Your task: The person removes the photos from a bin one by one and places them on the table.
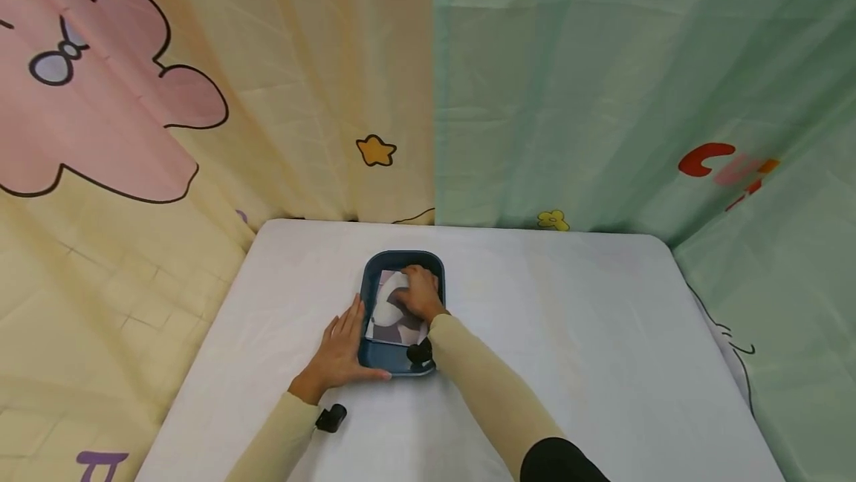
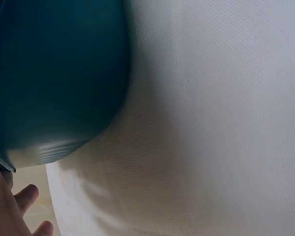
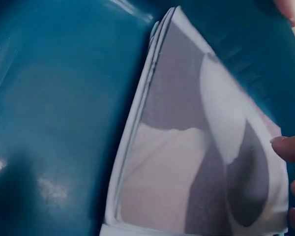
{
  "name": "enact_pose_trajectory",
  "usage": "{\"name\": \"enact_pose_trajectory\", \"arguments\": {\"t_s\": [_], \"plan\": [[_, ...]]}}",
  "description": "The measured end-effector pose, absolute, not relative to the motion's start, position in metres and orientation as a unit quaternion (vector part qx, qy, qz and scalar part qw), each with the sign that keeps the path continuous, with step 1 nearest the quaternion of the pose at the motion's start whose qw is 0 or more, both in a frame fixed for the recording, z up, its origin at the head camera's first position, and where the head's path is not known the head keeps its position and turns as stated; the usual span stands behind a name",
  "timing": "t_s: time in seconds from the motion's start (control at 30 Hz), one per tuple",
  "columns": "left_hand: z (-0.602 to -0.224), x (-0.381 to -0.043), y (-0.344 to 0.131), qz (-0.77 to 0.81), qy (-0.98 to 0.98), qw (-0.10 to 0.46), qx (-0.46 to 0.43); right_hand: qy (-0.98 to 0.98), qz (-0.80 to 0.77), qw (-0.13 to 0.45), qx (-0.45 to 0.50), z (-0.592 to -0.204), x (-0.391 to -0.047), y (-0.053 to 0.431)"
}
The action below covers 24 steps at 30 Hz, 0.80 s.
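Observation:
A dark blue rectangular bin [image 1: 394, 367] stands on the table with a stack of picture-printed sheets [image 1: 393, 311] lying in it. My left hand [image 1: 339, 354] rests against the bin's left side, fingers straight along the rim and thumb by the near edge. My right hand [image 1: 423, 293] reaches inside, over the far right part of the stack. In the right wrist view, the thumb [image 3: 289, 147] is at the edge of the printed sheets [image 3: 187, 162], with the other fingers loosely bent beside it. Their tips are partly cut off by the frame.
A white-covered table [image 1: 568, 333] surrounds the bin. Behind it hang a yellow curtain [image 1: 301, 96] and a green curtain [image 1: 535, 96] with printed figures. A small black wrist device [image 1: 331, 418] sits at the left cuff.

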State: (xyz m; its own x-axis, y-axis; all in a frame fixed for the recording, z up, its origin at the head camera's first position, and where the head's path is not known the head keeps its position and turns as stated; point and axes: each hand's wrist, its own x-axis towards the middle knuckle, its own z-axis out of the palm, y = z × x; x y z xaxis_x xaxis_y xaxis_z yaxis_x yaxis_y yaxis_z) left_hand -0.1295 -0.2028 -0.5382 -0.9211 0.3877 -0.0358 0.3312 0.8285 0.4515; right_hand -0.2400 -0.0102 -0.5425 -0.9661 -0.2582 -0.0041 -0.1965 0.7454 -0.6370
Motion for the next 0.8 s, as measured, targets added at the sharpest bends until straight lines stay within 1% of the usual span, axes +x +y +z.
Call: {"name": "enact_pose_trajectory", "arguments": {"t_s": [0.2,0.43,0.67,0.8], "plan": [[-0.5344,-0.1285,-0.2004,0.222,0.954,0.070,0.189,0.942,-0.310,0.052,-0.120,-0.5479,-0.2379,-0.0101],[-0.5332,-0.1290,-0.2004,0.215,0.956,0.085,0.178,0.937,-0.311,0.031,-0.156,-0.5470,-0.2368,-0.0153],[-0.5346,-0.1292,-0.2007,0.214,0.957,0.087,0.177,0.928,-0.327,0.064,-0.169,-0.5450,-0.2342,-0.0159],[-0.5369,-0.1295,-0.2008,0.213,0.957,0.091,0.176,0.924,-0.330,0.071,-0.178,-0.5460,-0.2329,-0.0143]]}}
